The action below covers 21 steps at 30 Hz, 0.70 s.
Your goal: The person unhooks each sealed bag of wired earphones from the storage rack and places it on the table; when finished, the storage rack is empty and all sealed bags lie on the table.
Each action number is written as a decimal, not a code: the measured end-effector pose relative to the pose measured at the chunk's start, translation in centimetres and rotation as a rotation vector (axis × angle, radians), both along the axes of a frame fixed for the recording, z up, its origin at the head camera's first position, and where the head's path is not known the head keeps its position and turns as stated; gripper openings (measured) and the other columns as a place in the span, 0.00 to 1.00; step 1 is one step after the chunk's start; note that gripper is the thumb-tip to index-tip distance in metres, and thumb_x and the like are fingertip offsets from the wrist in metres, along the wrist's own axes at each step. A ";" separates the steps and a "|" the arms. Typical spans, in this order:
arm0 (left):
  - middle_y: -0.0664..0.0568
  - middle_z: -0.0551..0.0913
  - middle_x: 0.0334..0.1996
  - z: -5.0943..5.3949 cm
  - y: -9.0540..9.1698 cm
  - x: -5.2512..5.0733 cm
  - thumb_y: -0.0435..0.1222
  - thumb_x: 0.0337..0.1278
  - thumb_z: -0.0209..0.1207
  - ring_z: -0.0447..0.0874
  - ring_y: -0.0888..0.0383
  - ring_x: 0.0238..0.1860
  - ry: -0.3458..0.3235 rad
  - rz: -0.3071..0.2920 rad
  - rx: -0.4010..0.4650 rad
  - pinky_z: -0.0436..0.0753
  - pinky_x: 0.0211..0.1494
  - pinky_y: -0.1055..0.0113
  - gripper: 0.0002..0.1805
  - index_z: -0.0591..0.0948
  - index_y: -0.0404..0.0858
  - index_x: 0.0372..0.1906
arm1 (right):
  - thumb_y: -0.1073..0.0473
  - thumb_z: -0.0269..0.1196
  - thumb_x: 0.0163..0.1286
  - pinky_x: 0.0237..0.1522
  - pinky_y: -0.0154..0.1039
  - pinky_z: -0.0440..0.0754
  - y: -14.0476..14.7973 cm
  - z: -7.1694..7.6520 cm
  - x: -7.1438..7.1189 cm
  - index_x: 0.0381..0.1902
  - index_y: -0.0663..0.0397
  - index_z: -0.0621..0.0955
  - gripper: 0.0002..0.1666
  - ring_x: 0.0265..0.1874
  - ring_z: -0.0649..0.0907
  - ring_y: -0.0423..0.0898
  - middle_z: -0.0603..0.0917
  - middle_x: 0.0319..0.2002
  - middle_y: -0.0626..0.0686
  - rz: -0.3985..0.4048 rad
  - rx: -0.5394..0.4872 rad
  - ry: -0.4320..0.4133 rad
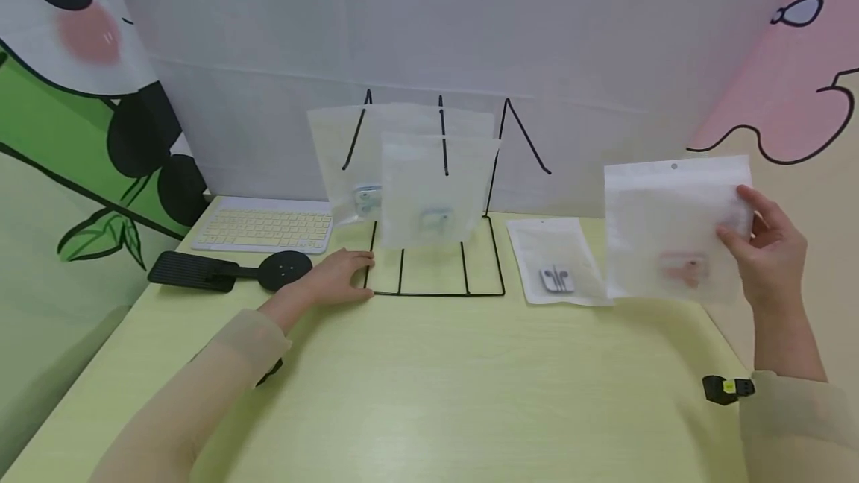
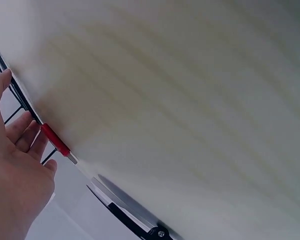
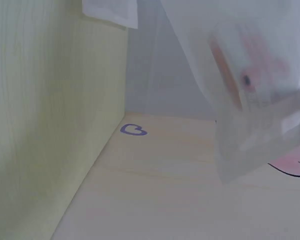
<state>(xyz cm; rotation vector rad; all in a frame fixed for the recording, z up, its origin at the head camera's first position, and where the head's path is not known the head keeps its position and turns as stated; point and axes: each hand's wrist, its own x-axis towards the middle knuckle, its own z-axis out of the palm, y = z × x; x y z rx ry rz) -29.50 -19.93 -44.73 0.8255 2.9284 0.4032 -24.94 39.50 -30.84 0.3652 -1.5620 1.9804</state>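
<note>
Right hand pinches frosted, squarish pouch; left hand (spread) touches wire rack.

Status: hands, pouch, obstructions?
Left hand touching rack base. Right hand holding white pouch clear of rack. Other pouches hang left and middle; right hook bare.

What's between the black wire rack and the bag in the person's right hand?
In the head view, another white bag with earphones showing through lies on the table there.
</note>
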 end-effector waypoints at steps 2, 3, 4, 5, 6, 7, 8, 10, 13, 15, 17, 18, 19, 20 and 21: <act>0.40 0.69 0.65 -0.1 0.1 0.1 0.52 0.53 0.62 0.63 0.42 0.67 0.008 0.010 0.004 0.54 0.72 0.43 0.37 0.72 0.31 0.61 | 0.92 0.51 0.51 0.39 0.25 0.83 0.7 -0.5 -0.3 0.56 0.75 0.74 0.33 0.40 0.78 0.45 0.79 0.51 0.55 0.000 0.005 -0.025; 0.40 0.69 0.65 -0.1 0.2 0.1 0.52 0.53 0.62 0.63 0.42 0.67 0.012 0.016 0.007 0.54 0.72 0.43 0.37 0.72 0.30 0.61 | 0.91 0.51 0.52 0.39 0.25 0.82 1.0 -0.7 -0.4 0.57 0.74 0.74 0.33 0.41 0.78 0.45 0.79 0.51 0.55 0.007 0.010 -0.038; 0.40 0.69 0.65 -0.1 0.2 0.2 0.53 0.53 0.63 0.64 0.41 0.67 0.017 0.020 0.008 0.55 0.72 0.44 0.38 0.72 0.30 0.61 | 0.91 0.51 0.52 0.39 0.24 0.82 1.4 -1.0 -0.6 0.57 0.73 0.74 0.33 0.41 0.79 0.44 0.79 0.51 0.54 0.014 0.014 -0.052; 0.40 0.69 0.65 -0.1 0.3 0.3 0.53 0.53 0.62 0.64 0.41 0.66 0.025 0.023 0.008 0.57 0.72 0.44 0.38 0.72 0.30 0.61 | 0.91 0.51 0.52 0.39 0.24 0.82 1.8 -1.3 -0.7 0.58 0.72 0.74 0.34 0.41 0.79 0.43 0.79 0.52 0.53 0.019 0.023 -0.069; 0.40 0.69 0.65 -0.1 0.4 0.4 0.54 0.52 0.63 0.64 0.41 0.66 0.029 0.027 0.009 0.58 0.72 0.45 0.39 0.72 0.30 0.61 | 0.90 0.51 0.53 0.39 0.23 0.81 2.2 -1.6 -0.9 0.58 0.71 0.74 0.34 0.41 0.79 0.42 0.78 0.52 0.51 0.026 0.037 -0.094; 0.39 0.69 0.65 -0.1 0.5 0.4 0.54 0.52 0.63 0.64 0.41 0.66 0.036 0.030 0.007 0.59 0.71 0.46 0.39 0.72 0.29 0.61 | 0.89 0.52 0.53 0.39 0.22 0.81 2.6 -1.9 -1.1 0.59 0.68 0.74 0.34 0.41 0.79 0.40 0.78 0.53 0.50 0.027 0.060 -0.123; 0.38 0.68 0.65 -0.1 0.6 0.5 0.54 0.52 0.63 0.64 0.40 0.66 0.041 0.034 0.004 0.60 0.71 0.46 0.39 0.72 0.29 0.61 | 0.89 0.52 0.54 0.39 0.21 0.80 3.1 -2.2 -1.3 0.59 0.66 0.75 0.35 0.41 0.79 0.39 0.77 0.53 0.48 0.023 0.084 -0.153; 0.37 0.67 0.65 -0.1 0.7 0.7 0.54 0.53 0.63 0.63 0.39 0.66 0.046 0.042 -0.004 0.61 0.70 0.47 0.39 0.72 0.29 0.61 | 0.87 0.54 0.55 0.38 0.19 0.80 3.9 -2.8 -1.8 0.60 0.61 0.76 0.35 0.40 0.79 0.36 0.77 0.52 0.45 0.009 0.132 -0.215; 0.37 0.66 0.66 -0.2 0.8 0.7 0.54 0.53 0.62 0.62 0.39 0.67 0.043 0.052 -0.019 0.62 0.70 0.47 0.39 0.72 0.29 0.62 | 0.84 0.57 0.56 0.34 0.17 0.78 5.0 -3.7 -2.5 0.60 0.55 0.77 0.35 0.37 0.78 0.33 0.76 0.50 0.42 -0.013 0.215 -0.291; 0.38 0.67 0.66 -0.3 0.7 0.6 0.55 0.53 0.62 0.62 0.40 0.67 0.035 0.056 -0.024 0.61 0.70 0.47 0.40 0.71 0.29 0.62 | 0.82 0.58 0.56 0.32 0.16 0.78 5.5 -4.1 -3.0 0.61 0.54 0.76 0.35 0.36 0.77 0.32 0.76 0.48 0.40 -0.043 0.275 -0.328; 0.39 0.67 0.66 -0.4 0.7 0.5 0.55 0.53 0.61 0.62 0.41 0.67 0.031 0.059 -0.027 0.61 0.71 0.48 0.40 0.71 0.30 0.62 | 0.81 0.59 0.57 0.31 0.16 0.77 5.9 -4.5 -3.4 0.61 0.52 0.76 0.35 0.35 0.76 0.31 0.75 0.47 0.38 -0.082 0.348 -0.362; 0.39 0.68 0.65 -0.4 0.7 0.5 0.55 0.53 0.61 0.62 0.41 0.67 0.031 0.059 -0.026 0.61 0.71 0.48 0.40 0.71 0.30 0.62 | 0.80 0.59 0.58 0.31 0.16 0.76 6.0 -4.6 -3.6 0.62 0.50 0.75 0.35 0.36 0.75 0.31 0.74 0.47 0.37 -0.102 0.386 -0.381; 0.39 0.68 0.65 -0.4 0.7 0.4 0.55 0.53 0.62 0.63 0.41 0.67 0.033 0.057 -0.026 0.61 0.70 0.48 0.40 0.72 0.29 0.62 | 0.78 0.59 0.59 0.31 0.15 0.76 6.2 -4.7 -3.8 0.63 0.48 0.75 0.36 0.36 0.74 0.30 0.74 0.46 0.36 -0.128 0.436 -0.400; 0.38 0.68 0.65 -0.3 0.7 0.4 0.55 0.53 0.62 0.63 0.40 0.67 0.035 0.056 -0.024 0.62 0.70 0.48 0.40 0.72 0.29 0.62 | 0.78 0.59 0.59 0.32 0.15 0.75 6.3 -4.9 -4.1 0.64 0.48 0.74 0.36 0.36 0.74 0.29 0.73 0.47 0.35 -0.156 0.485 -0.410; 0.38 0.68 0.65 -0.3 0.7 0.4 0.55 0.53 0.62 0.63 0.40 0.66 0.039 0.052 -0.025 0.62 0.70 0.47 0.39 0.72 0.29 0.61 | 0.76 0.59 0.60 0.32 0.14 0.75 6.4 -5.0 -4.3 0.65 0.46 0.73 0.36 0.36 0.74 0.29 0.73 0.46 0.35 -0.181 0.533 -0.425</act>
